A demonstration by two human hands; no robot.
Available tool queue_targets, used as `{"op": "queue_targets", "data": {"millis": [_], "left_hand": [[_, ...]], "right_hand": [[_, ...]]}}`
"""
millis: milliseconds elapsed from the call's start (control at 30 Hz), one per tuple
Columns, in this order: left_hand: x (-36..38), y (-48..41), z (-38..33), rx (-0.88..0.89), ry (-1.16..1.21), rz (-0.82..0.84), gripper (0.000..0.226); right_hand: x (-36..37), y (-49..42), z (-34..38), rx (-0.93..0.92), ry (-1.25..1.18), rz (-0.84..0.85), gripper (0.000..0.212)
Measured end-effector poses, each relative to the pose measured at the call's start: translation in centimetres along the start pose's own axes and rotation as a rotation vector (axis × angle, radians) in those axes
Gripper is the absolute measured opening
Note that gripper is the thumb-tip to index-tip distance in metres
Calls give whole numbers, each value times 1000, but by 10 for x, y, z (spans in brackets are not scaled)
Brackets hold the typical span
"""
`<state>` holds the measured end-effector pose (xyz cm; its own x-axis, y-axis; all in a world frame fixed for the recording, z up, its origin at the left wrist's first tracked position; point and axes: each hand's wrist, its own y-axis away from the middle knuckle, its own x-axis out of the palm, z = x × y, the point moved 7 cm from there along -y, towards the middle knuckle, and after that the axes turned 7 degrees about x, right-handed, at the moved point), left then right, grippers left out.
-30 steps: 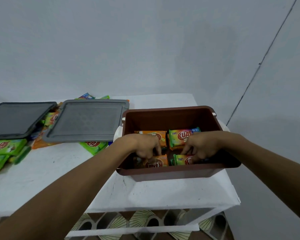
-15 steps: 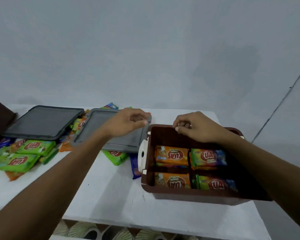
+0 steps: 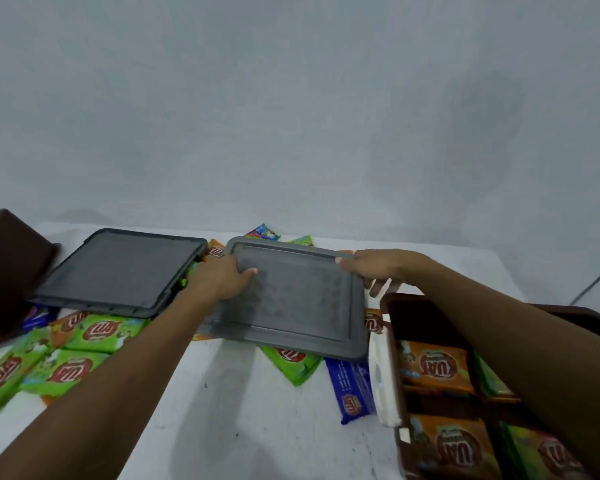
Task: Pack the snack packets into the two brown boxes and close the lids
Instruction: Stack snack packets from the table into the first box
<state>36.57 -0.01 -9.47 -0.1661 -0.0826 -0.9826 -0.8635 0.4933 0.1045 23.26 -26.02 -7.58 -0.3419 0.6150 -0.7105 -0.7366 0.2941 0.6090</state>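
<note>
Now L hand (image 3: pixel 222 280) & R hand (image 3: pixel 378 268) outstretched, fingers gripping grey lid (image 3: pixel 291 303) edges.

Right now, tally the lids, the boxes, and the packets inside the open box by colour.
Grey lids: 2
Brown boxes: 2
Orange packets: 2
Green packets: 2
Total: 8
</note>
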Motion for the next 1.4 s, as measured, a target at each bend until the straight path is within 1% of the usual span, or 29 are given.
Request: {"op": "queue_targets", "data": {"millis": [100, 167, 233, 300, 367, 433, 500, 600, 667, 733, 833, 867, 933, 1000, 1067, 1167, 1233, 1267, 1333, 1400], "left_hand": [[-13, -13, -7, 45, 43, -47, 57], [-22, -21, -16, 65, 99, -70, 55], [-34, -28, -34, 95, 171, -124, 54], [-42, -36, -60, 128, 289, -161, 53], [-43, -47, -88, 162, 471, -156, 54], [-39, -58, -113, 158, 654, -126, 62], [-33, -69, -143, 173, 728, -89, 73], [-19, -82, -195, 216, 690, -7, 67], [-8, -89, -226, 225, 669, 35, 68], [7, -94, -250, 203, 736, 112, 71], [27, -100, -276, 172, 811, 207, 65], [32, -101, -281, 158, 820, 236, 68], [42, -104, -286, 128, 791, 280, 81], [46, -108, -283, 104, 732, 270, 86], [45, -112, -280, 102, 657, 237, 86], [42, -114, -280, 129, 648, 228, 76], [43, -113, -280, 129, 671, 253, 73], [44, -113, -281, 145, 639, 260, 72], [41, -112, -282, 222, 501, 239, 63], [35, -108, -279, 294, 422, 200, 55]], "right_hand": [[-4, -11, -1, 34, -207, 0, 79], [-20, -13, -9, 31, -390, -59, 77], [-42, -11, -22, 18, -493, -147, 72], [-64, -7, -41, 25, -506, -212, 69], [-83, -8, -67, 62, -511, -240, 69], [-98, -9, -100, 132, -523, -248, 71], [-107, -14, -136, 198, -510, -246, 74], [-112, -21, -183, 269, -467, -207, 78], [-114, -25, -209, 318, -463, -196, 80], [-118, -28, -232, 366, -434, -193, 82], [-125, -35, -258, 405, -363, -187, 86], [-127, -38, -263, 405, -350, -182, 87], [-128, -43, -267, 392, -332, -169, 86], [-127, -47, -265, 367, -329, -153, 86], [-126, -50, -261, 345, -337, -145, 85], [-129, -51, -261, 334, -341, -156, 83], [-132, -52, -262, 327, -359, -185, 82], [-134, -53, -263, 320, -356, -205, 82], [-138, -54, -259, 287, -265, -264, 77], [-143, -51, -250, 231, -61, -333, 71]]}}
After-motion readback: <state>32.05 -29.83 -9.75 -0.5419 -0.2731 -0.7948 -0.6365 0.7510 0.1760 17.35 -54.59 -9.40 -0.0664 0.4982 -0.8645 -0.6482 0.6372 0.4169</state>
